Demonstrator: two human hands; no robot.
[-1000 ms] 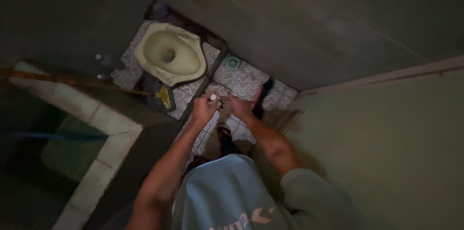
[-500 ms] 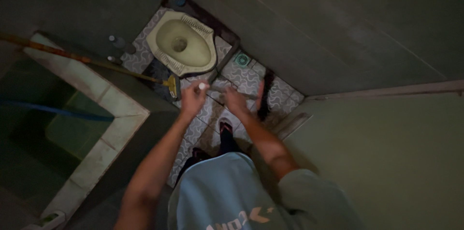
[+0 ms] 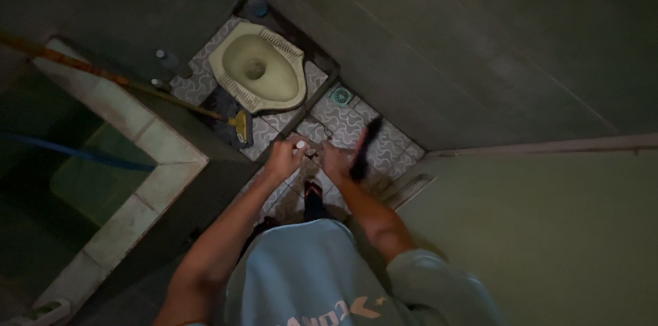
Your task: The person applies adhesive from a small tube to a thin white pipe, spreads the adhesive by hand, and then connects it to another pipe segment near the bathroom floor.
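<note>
while both hands meet over the patterned floor tiles (image 3: pixel 343 120) just near of the squat toilet (image 3: pixel 259 65), the right hand (image 3: pixel 337 161) is closed round a dark brush (image 3: pixel 362 148), probably light and stiff, best gripped at its handle. the left hand (image 3: pixel 284 158) pinches something small and pale; what it is, i cannot tell.

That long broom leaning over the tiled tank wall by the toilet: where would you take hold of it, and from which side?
Grip the broom on its long thin stick, about midway, likely from above. The stick slants across the tiled tank wall, bare and free there, while its yellowish head sits low on the floor beside the squat toilet. Both the left hand and right hand are busy together.
</note>
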